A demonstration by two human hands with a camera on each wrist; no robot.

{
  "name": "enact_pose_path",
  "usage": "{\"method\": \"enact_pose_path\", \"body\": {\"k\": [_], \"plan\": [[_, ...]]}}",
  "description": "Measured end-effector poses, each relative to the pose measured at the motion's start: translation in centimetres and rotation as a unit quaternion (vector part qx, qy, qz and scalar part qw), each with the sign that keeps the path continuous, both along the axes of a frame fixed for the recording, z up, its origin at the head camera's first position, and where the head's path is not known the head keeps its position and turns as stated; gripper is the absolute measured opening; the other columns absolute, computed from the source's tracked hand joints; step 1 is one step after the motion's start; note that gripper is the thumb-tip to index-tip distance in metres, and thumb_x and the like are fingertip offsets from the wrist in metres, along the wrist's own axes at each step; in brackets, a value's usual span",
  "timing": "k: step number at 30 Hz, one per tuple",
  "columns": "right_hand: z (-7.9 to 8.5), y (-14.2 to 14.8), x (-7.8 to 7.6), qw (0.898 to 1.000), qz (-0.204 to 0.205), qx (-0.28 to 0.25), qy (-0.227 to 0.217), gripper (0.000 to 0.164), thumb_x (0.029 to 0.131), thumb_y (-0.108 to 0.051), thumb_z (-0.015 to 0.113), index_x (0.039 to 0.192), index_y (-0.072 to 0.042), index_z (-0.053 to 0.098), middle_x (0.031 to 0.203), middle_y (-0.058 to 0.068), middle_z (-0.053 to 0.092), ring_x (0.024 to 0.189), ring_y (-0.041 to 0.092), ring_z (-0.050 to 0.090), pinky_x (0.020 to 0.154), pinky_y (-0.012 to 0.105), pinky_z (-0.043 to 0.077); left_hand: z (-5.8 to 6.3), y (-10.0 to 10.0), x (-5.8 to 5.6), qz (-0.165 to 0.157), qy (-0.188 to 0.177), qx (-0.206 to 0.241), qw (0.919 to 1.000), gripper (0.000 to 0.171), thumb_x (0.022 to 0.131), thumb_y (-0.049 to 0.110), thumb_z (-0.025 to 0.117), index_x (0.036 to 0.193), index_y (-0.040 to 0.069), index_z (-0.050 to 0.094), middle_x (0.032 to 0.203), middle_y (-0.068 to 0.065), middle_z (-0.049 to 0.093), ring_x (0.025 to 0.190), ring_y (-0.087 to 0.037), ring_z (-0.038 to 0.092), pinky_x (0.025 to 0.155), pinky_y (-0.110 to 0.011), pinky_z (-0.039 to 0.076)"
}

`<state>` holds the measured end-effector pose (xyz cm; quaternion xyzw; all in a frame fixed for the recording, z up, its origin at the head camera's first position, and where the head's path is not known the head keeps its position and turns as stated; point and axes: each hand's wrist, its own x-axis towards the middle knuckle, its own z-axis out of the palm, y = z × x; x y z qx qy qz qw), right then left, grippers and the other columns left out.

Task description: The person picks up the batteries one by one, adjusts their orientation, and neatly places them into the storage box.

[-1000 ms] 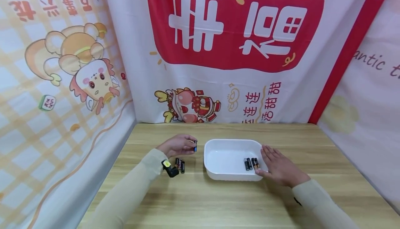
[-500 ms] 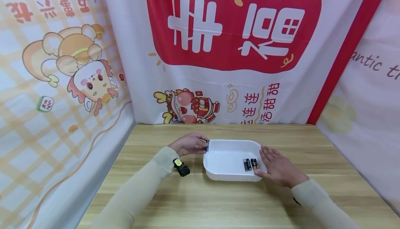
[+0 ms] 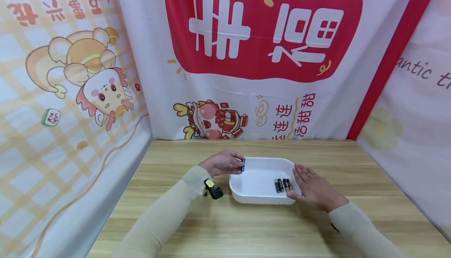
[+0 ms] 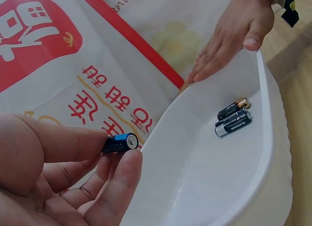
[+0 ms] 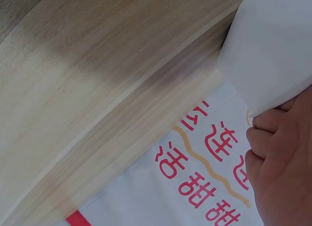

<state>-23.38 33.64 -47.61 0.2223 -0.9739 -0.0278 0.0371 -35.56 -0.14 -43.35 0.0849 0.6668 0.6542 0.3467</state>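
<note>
My left hand (image 3: 223,162) pinches a blue-and-black battery (image 4: 121,143) between thumb and fingertips, its flat end facing the left wrist camera. It is over the left end of a white plastic tub (image 3: 262,200), close to the rim. Inside the tub, toward its right end, lie several dark batteries (image 3: 279,185), some with silver or copper-coloured ends. My right hand (image 3: 317,190) rests against the tub's right side with straight fingers, and its thumb lies at the rim. In the right wrist view, the fingers touch the tub's white outer wall (image 5: 273,50).
The tub stands on a wood-grain table (image 3: 246,230). Printed cloth hangs behind the table (image 3: 264,105) and along both sides. A black wrist camera (image 3: 214,190) is strapped to the left wrist, over the table left of the tub.
The left hand has carried its battery rightward from the table to over the tub's left end. Batteries seen on the table earlier are now behind the left wrist. The right hand stays at the tub.
</note>
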Motion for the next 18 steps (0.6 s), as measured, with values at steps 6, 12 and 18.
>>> {"method": "enact_pose_path", "body": {"k": [6, 12, 18], "plan": [[-0.1, 0.0, 0.1, 1.0, 0.001, -0.003, 0.002, 0.096, 0.093, -0.072, 0.031, 0.146, 0.008, 0.033, 0.155, 0.023, 0.024, 0.142, 0.039, 0.021, 0.117, 0.051, 0.019, -0.4, 1.0, 0.1, -0.006, -0.005, -0.009, 0.9999, 0.042, 0.09, -0.003, 0.064, 0.131, -0.006, 0.053, 0.119, -0.03, 0.059, 0.085, -0.027, 0.068, 0.081, -0.037, 0.059], [-0.3, 0.1, 0.2, 1.0, 0.0, -0.009, -0.001, 0.096, 0.093, -0.071, 0.031, 0.147, 0.008, 0.031, 0.155, 0.023, 0.023, 0.143, 0.038, 0.02, 0.117, 0.051, 0.018, -1.1, 1.9, 0.1, 0.005, -0.012, -0.013, 0.9998, 0.043, 0.089, -0.003, 0.065, 0.131, -0.005, 0.053, 0.127, -0.031, 0.055, 0.094, -0.032, 0.067, 0.081, -0.038, 0.059], [-0.5, 0.3, 0.1, 1.0, -0.002, -0.014, -0.001, 0.096, 0.093, -0.072, 0.032, 0.147, 0.008, 0.03, 0.156, 0.022, 0.022, 0.143, 0.038, 0.019, 0.117, 0.051, 0.018, -1.3, 3.3, 0.4, 0.024, 0.001, -0.018, 0.9995, 0.041, 0.088, -0.004, 0.066, 0.128, -0.005, 0.056, 0.113, -0.024, 0.063, 0.087, -0.027, 0.068, 0.079, -0.037, 0.059]]}}
